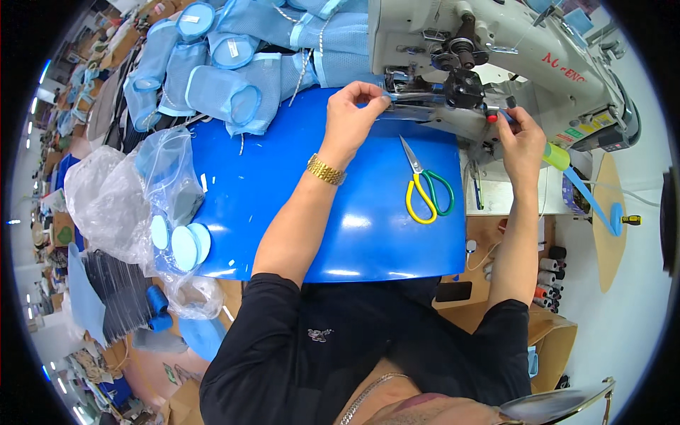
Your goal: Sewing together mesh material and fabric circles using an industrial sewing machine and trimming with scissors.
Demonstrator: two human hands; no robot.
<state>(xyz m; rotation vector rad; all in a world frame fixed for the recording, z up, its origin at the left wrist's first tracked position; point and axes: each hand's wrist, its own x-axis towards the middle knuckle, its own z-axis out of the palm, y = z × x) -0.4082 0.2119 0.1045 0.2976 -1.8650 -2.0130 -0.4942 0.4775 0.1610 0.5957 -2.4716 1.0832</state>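
A light-coloured sewing machine (pixel 425 42) stands at the far right, its dark needle and folder parts between my two hands. My left hand (pixel 352 122), with a gold watch on the wrist, pinches at the left side of these parts; a bit of blue shows at the fingertips. On their right side, beside a red knob (pixel 491 117), my right hand (pixel 522 142) has thumb and finger closed, also with a small blue edge there. What either hand holds is too small to make out. Scissors (pixel 423 188) with one yellow and one green handle lie open on the blue tabletop (pixel 304 241).
Light blue mesh bags (pixel 227 95) pile up at the far left. Clear plastic bags (pixel 106 202) and pale blue discs (pixel 185 248) lie on the left edge. Blue tape (pixel 593 195) runs from a roll past a yellow-green guide (pixel 557 156). Thread spools (pixel 549 280) stand below right.
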